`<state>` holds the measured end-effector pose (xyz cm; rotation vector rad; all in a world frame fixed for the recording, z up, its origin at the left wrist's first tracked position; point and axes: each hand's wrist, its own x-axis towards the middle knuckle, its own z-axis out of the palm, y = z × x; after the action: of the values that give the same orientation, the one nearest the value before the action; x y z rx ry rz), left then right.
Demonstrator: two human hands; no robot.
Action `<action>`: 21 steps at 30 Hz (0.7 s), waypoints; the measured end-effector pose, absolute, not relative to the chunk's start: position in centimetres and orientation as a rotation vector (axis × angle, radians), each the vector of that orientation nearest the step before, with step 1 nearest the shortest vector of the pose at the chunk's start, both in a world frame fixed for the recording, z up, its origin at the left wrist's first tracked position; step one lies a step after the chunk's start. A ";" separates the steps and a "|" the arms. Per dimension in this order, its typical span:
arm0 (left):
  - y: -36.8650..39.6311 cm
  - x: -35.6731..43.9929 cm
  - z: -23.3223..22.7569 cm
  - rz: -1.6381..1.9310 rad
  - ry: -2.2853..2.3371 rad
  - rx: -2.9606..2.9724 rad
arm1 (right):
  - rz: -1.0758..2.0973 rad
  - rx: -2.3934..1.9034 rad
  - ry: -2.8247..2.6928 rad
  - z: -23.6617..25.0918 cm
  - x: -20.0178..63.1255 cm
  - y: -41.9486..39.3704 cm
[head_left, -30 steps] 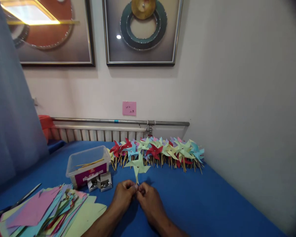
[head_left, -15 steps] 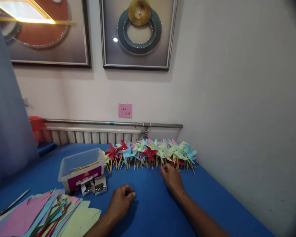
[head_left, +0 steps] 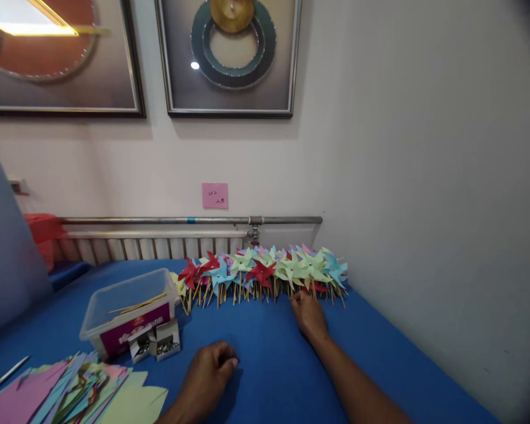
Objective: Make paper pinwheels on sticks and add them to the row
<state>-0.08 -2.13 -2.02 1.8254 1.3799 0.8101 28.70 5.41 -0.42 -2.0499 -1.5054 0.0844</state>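
Observation:
A long row of paper pinwheels point(head_left: 265, 272) in red, blue, green and pink lies on sticks along the far edge of the blue table point(head_left: 269, 353). My right hand point(head_left: 309, 317) reaches out to that row, fingertips against the sticks near its right part; its back faces me, so the grip is hidden. My left hand point(head_left: 209, 372) rests on the cloth nearer to me, fingers curled in, holding nothing.
A clear plastic box point(head_left: 128, 307) with a few wooden sticks stands at the left, two small open boxes of metal pins point(head_left: 155, 344) in front of it. Cut coloured paper sheets point(head_left: 70, 391) lie at the lower left. A wall point(head_left: 424, 235) borders the table's right side, a radiator point(head_left: 150, 247) the back.
One second ago both hands held a green pinwheel together at the middle. My right hand carried it to the row at the back; my left hand dropped to the cloth.

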 end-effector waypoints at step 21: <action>-2.1 -0.1 -2.4 0.823 1.362 1.840 | 0.050 -2.083 -1.496 0.0 28.4 4.9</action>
<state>-0.11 -2.13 -2.39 1.8399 1.3617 0.8231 28.42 4.91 0.02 -2.0834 -1.4962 0.0502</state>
